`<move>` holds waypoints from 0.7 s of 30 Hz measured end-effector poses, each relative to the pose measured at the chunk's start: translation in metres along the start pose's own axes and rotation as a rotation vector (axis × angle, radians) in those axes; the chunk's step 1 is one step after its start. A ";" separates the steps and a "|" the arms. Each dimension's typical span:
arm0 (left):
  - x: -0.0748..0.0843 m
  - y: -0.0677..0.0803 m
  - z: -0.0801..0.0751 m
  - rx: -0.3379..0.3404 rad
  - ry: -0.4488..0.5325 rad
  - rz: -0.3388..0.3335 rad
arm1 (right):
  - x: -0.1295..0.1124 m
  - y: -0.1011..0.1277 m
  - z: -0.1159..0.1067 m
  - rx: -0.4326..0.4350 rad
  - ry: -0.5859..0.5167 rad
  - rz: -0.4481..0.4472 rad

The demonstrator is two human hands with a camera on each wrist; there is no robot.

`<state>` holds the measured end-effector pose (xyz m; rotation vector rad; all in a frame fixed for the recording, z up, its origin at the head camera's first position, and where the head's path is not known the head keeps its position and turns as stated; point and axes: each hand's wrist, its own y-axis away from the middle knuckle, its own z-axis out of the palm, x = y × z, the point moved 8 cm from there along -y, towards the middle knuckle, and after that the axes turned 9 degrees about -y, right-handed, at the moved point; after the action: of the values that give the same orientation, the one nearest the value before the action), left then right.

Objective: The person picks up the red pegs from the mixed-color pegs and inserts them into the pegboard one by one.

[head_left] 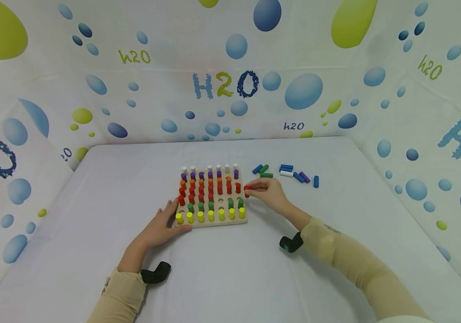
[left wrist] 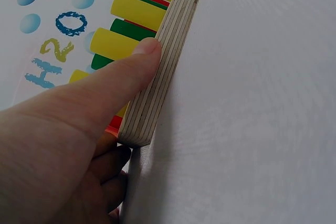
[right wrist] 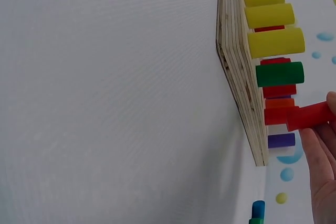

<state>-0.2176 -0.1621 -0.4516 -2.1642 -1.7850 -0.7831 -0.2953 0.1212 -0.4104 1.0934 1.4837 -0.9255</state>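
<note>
A wooden pegboard (head_left: pixel 213 224) lies on the table, bearing rows of white, purple, orange, red, green and yellow pegs. My left hand (head_left: pixel 159 229) holds its near left corner. In the left wrist view the thumb lies on the front edge (left wrist: pixel 143 114), and the other fingers bend at the left side, partly hidden. Between thumb and fingers, my right hand (head_left: pixel 271 195) pinches a red peg (right wrist: pixel 314 116) just off the board's right side. Nearest to that peg stands another red peg (head_left: pixel 238 188) at the right end of its row. Some bare holes (head_left: pixel 220 200) show in the board.
Loose pegs lie behind and right of the board: green pegs (head_left: pixel 266 175), blue pegs (head_left: pixel 316 181), a white peg (head_left: pixel 286 173) and a purple peg (head_left: pixel 305 177). Patterned cloth (head_left: pixel 230 112) rises behind the white table (head_left: pixel 230 278) and at both sides.
</note>
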 end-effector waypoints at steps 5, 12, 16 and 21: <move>0.000 0.000 0.000 0.002 0.002 -0.008 | -0.002 -0.004 0.007 0.006 -0.002 -0.008; 0.001 0.001 0.000 -0.001 0.006 -0.005 | -0.004 -0.010 0.020 0.003 -0.029 -0.024; 0.001 0.001 -0.001 0.006 0.003 0.003 | -0.006 -0.013 0.027 0.015 -0.034 -0.008; 0.002 0.000 -0.001 0.018 -0.011 0.037 | -0.008 -0.014 0.036 0.014 -0.053 0.025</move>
<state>-0.2172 -0.1608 -0.4493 -2.1879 -1.7452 -0.7446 -0.2982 0.0821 -0.4091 1.0870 1.4198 -0.9419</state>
